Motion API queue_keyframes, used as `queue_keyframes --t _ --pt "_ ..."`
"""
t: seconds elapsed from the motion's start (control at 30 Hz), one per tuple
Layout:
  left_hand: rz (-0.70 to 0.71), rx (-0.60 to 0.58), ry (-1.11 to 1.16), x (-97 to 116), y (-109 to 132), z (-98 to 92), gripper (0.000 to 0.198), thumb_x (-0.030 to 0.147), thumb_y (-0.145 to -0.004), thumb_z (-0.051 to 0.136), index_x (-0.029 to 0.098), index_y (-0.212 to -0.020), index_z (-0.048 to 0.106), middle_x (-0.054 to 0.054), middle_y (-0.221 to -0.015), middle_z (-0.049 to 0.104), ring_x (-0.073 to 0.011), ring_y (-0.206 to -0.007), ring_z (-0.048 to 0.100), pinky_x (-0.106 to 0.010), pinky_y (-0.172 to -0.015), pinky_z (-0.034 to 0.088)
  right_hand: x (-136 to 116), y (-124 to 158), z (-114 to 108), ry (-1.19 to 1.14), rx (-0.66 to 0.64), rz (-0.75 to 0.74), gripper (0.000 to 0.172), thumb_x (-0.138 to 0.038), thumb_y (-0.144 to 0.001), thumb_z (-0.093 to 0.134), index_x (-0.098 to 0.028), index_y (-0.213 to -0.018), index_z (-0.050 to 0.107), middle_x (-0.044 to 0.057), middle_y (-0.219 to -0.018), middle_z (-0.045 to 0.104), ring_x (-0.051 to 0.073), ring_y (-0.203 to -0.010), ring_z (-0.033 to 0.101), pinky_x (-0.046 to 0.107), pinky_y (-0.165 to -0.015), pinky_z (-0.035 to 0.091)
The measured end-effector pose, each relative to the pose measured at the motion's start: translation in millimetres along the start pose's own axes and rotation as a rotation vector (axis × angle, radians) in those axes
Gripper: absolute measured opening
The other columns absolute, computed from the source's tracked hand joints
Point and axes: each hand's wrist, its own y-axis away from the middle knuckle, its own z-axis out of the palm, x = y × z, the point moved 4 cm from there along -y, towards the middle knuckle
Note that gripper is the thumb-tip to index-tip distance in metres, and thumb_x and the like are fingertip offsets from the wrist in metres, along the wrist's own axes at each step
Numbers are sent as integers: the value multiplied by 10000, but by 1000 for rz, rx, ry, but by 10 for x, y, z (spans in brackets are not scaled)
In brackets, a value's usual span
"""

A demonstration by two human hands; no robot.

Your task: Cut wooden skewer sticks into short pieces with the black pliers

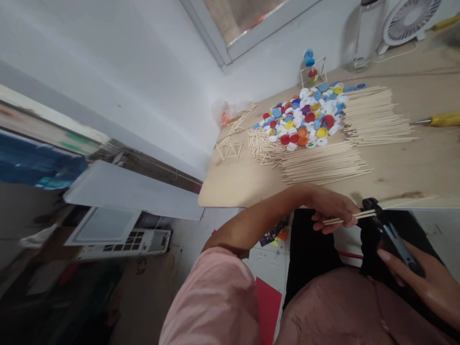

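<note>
Near the table's front edge, my left hand (336, 210) pinches a few thin wooden sticks (339, 220). Their right ends meet the jaws of dark cutting pliers (390, 235). My right hand (419, 275) is closed around the handles, above my lap. Whether the jaws are fully closed on the wood cannot be made out. Just beyond my left hand lies a bundle of long wooden sticks (323, 164). Farther back is a second stick bundle (377, 116), beside a heap of colourful bottle caps (305, 117).
Short cut sticks (264, 146) and a small stick frame (230, 151) lie at the table's left. A stick-and-cap model (312, 69), a clear bottle (364, 38) and a white fan (409, 21) stand along the back. A yellow-handled pointed tool (442, 119) lies right.
</note>
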Motion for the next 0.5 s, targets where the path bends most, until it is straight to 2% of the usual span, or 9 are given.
queue_keyframes --t 0.17,0.3,0.5 --pt "-5 -31 4 -28 -41 -15 203 143 -931 427 218 -743 442 11 -489 611 -165 -378 543 -193 -348 285 109 -23 24 -21 -13 -28 471 -768 -688 624 -306 -759 681 -42 -518 655 238 -508 634 332 -537 512" --pt "-23 -63 29 -50 -64 -23 224 179 -944 446 216 -723 449 11 -470 591 -158 -359 512 -197 -345 270 177 -29 42 9 -31 -70 468 -744 -715 627 -312 -865 725 -33 -586 702 262 -594 677 345 -620 535" --pt "-30 -81 63 -48 -60 -26 272 254 -994 444 217 -724 457 12 -481 595 -150 -365 512 -198 -349 284 82 1 45 -12 -10 -73 445 -743 -722 614 -308 -769 697 -28 -543 666 255 -547 647 346 -564 523"
